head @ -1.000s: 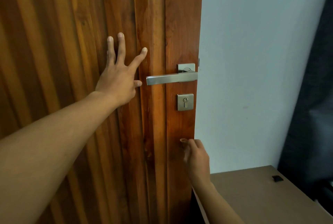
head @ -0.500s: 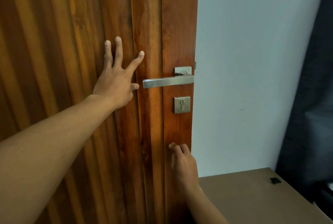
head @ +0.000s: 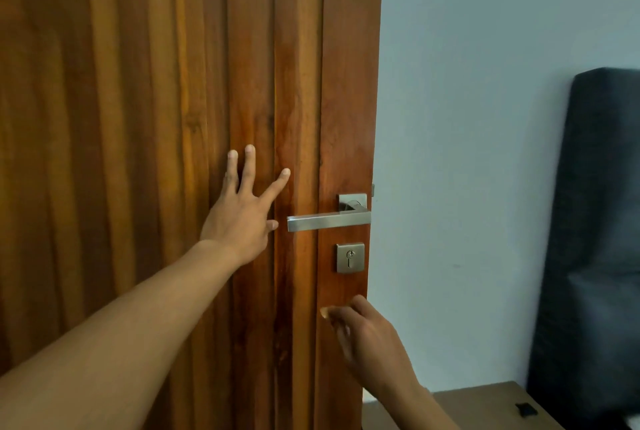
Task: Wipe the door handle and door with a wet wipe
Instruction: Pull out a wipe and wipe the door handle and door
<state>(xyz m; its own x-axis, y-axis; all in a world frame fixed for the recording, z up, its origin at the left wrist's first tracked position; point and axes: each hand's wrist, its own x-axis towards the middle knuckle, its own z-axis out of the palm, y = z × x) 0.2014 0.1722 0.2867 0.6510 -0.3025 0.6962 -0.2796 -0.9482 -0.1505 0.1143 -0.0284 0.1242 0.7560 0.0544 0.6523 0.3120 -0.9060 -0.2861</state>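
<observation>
A brown wooden door (head: 156,118) with vertical ribs fills the left half of the head view. Its brushed metal lever handle (head: 327,220) points left, with a square keyhole plate (head: 350,257) below it. My left hand (head: 242,215) lies flat on the door with fingers spread, just left of the handle's tip. My right hand (head: 367,339) is low at the door's right edge, below the keyhole plate, fingers against the wood and slightly blurred. No wet wipe shows; the palm of my right hand is hidden.
A pale blue wall (head: 467,152) lies right of the door's edge. A dark upholstered panel (head: 599,239) stands at the far right. A brown surface (head: 485,405) with a small black item (head: 526,409) sits at the bottom right.
The view has tilted upward, so the handle and both hands sit lower in the frame. My right hand has shifted slightly along the door's edge below the keyhole plate. My left hand stays flat.
</observation>
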